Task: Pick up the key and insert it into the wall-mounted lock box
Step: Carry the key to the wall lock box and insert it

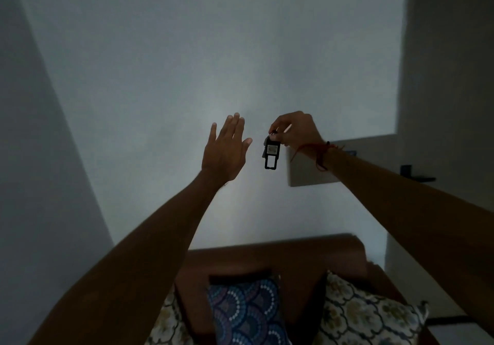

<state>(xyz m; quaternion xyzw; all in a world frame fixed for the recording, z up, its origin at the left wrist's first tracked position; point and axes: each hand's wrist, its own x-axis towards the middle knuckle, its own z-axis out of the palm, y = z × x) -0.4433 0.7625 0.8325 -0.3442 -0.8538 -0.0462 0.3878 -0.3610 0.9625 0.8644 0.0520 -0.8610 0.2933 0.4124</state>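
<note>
My right hand (296, 128) is raised in front of a pale wall, its fingers pinched on the top of a key with a dark rectangular fob (271, 152) that hangs straight down below the fingertips. A red thread is tied around that wrist. Left of the key, my left hand (226, 149) is held up flat with the fingers together and extended, holding nothing, a short gap from the fob. I see no lock box on the wall; the room is dim.
A brown sofa (267, 256) stands below against the wall, with a blue patterned cushion (246, 315) and a cream patterned cushion (366, 315) on it. A beige panel (307, 171) shows behind my right wrist. A dark door handle (417, 176) is at the right.
</note>
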